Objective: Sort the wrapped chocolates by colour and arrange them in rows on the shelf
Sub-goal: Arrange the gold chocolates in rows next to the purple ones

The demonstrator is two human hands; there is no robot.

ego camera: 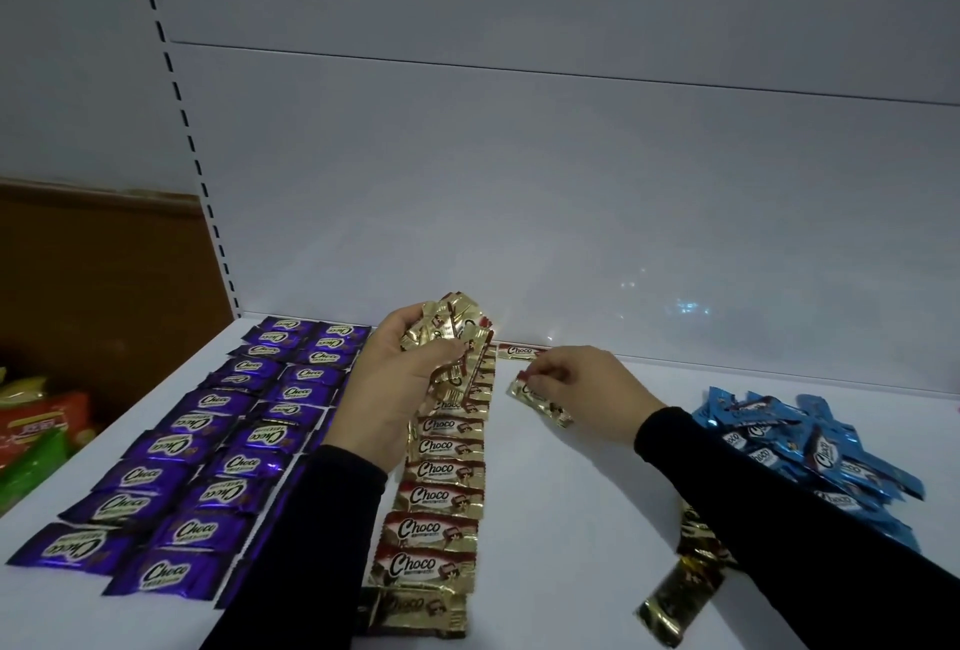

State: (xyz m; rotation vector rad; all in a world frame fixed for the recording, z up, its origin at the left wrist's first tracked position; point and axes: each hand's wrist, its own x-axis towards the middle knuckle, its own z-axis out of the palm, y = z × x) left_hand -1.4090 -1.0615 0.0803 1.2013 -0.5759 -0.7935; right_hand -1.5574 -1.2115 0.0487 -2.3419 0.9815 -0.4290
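Pinching one gold-wrapped chocolate (540, 402) between thumb and fingertips, my right hand (587, 389) holds it tilted just above the white shelf (571, 493), right of the finished gold row (434, 493). Behind it, against the back panel (519, 182), a single gold chocolate (521, 351) lies flat at the head of a second column. My left hand (395, 384) is curled round a bunch of gold chocolates (457, 337), held over the far end of the gold row. Left of that, two rows of purple chocolates (208, 452) run front to back. To the right sits a loose heap of blue chocolates (810, 447), and a few gold ones (680, 587) lie under my right sleeve. Beyond the shelf's left edge I see red and green snack packets (36, 436) before a brown board (104, 286).
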